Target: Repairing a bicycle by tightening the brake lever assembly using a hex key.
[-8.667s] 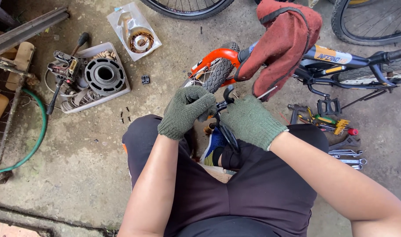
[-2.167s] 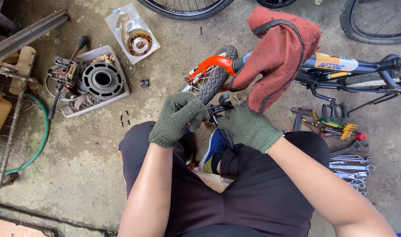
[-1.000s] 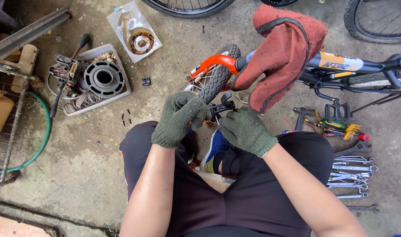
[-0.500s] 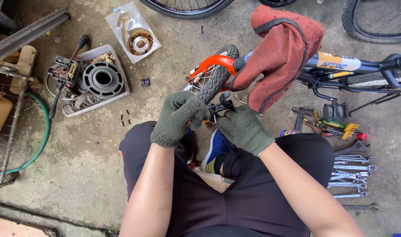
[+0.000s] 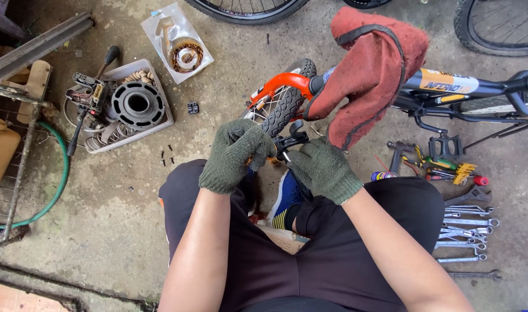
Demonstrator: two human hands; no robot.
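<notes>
The small black metal part (image 5: pixel 291 140) I worked on sat just below the little bicycle's knobby front tyre (image 5: pixel 282 104), under the orange fender (image 5: pixel 281 82), above my knees. It looked like a dark bracket with short prongs; most of it was hidden by my gloves, so I could not tell its exact kind.

My left hand (image 5: pixel 236 151) was curled into a near fist, its fingers closed around something with a bit of orange showing at the knuckles, touching the black part from the left. My right hand (image 5: pixel 321 167) came in from the right, fingers bent and pinched on the part's lower end. Both forearms were bare and angled inward, meeting over my lap.

The gloves were coarse olive-green knit with ribbed cuffs. A fuzzy red cloth (image 5: pixel 372 63) hung over the dark blue bicycle frame (image 5: pixel 466 92). On the rough concrete floor (image 5: pixel 119 196) to my right lay shiny steel wrenches (image 5: pixel 466 225); to my left a grey plastic tray (image 5: pixel 125 104) held a black ribbed round part.
</notes>
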